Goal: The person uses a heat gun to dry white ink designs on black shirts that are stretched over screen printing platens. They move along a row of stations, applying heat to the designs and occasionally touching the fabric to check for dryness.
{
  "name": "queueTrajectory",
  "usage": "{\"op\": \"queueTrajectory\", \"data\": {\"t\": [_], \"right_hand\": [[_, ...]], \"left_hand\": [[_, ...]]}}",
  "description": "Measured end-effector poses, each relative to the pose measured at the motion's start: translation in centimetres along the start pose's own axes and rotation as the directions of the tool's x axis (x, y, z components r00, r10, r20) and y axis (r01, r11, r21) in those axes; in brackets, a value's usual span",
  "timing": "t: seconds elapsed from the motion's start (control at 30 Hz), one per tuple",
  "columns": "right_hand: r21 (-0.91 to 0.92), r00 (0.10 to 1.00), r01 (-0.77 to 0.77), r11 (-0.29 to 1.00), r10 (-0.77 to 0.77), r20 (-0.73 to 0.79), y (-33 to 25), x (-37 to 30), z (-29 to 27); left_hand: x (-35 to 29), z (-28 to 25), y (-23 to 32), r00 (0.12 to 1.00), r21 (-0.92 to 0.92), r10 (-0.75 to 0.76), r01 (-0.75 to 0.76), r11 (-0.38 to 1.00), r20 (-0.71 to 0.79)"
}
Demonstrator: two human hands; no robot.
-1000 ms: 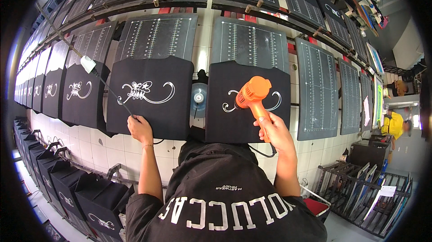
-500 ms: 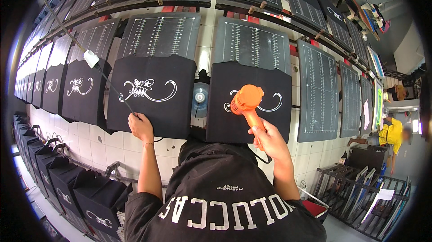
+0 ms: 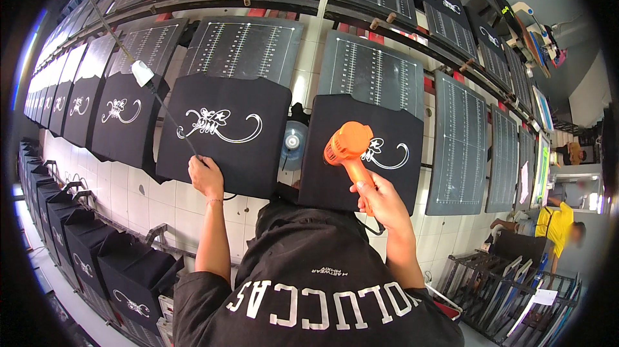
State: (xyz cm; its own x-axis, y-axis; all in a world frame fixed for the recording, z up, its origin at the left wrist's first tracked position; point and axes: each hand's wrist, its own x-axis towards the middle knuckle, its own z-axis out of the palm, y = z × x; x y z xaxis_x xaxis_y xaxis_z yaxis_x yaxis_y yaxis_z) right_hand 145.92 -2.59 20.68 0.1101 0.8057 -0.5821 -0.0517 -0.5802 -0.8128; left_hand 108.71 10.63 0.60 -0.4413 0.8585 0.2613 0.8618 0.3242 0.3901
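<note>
My right hand [image 3: 382, 200] grips an orange heat gun [image 3: 349, 142] by its handle. The gun's head hangs over the left part of a black shirt [image 3: 393, 189] stretched on a flat board, covering part of its white line print. To the left, my left hand [image 3: 206, 177] is closed around a black power cable [image 3: 169, 115] that runs down from a white plug connector [image 3: 142, 73]. That hand is at the front edge of a second black shirt [image 3: 225, 160], whose white curling print [image 3: 219, 125] is in full view.
Ruled grey boards [image 3: 456, 147] line the long rack, with more printed black shirts [image 3: 119, 124] leftward. A round clear-blue device [image 3: 293, 141] sits between the two nearest boards. Behind at right are a rack of frames [image 3: 516, 289] and a person in a yellow shirt [image 3: 556, 226].
The heat gun has moved left over the shirt, uncovering more of the print's right part. My left hand still holds the cable. The whole view has shifted slightly.
</note>
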Motion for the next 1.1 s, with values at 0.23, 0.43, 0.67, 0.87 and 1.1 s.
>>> {"op": "queueTrajectory", "data": {"t": [0.23,0.43,0.67,0.87,1.1], "right_hand": [[-0.008,0.999,0.011,1.0,-0.011,-0.03,-0.6,0.8,-0.6],[-0.02,1.0,-0.011,1.0,0.011,0.007,-1.1,0.8,-1.5],[0.047,0.998,-0.059,0.997,0.058,0.041,-0.7,-0.5,-1.7],[0.136,0.999,-0.047,0.99,0.046,0.011,-2.2,-0.6,3.7],[0.222,1.0,0.022,0.975,-0.026,0.014,-5.0,5.4,17.1]], "left_hand": [[-0.2,-0.3,0.7,1.0,0.016,-0.011,0.011,1.0,-0.003],[-0.1,-0.5,0.4,1.0,0.004,-0.015,0.015,1.0,-0.002],[1.8,-2.3,-4.6,0.99,-0.325,-0.136,0.142,0.935,0.042],[5.9,-3.1,-17.6,0.957,-0.275,-0.279,0.247,0.929,-0.083],[16.2,-1.2,-34.5,0.926,-0.157,-0.355,0.334,0.929,-0.129]]}}
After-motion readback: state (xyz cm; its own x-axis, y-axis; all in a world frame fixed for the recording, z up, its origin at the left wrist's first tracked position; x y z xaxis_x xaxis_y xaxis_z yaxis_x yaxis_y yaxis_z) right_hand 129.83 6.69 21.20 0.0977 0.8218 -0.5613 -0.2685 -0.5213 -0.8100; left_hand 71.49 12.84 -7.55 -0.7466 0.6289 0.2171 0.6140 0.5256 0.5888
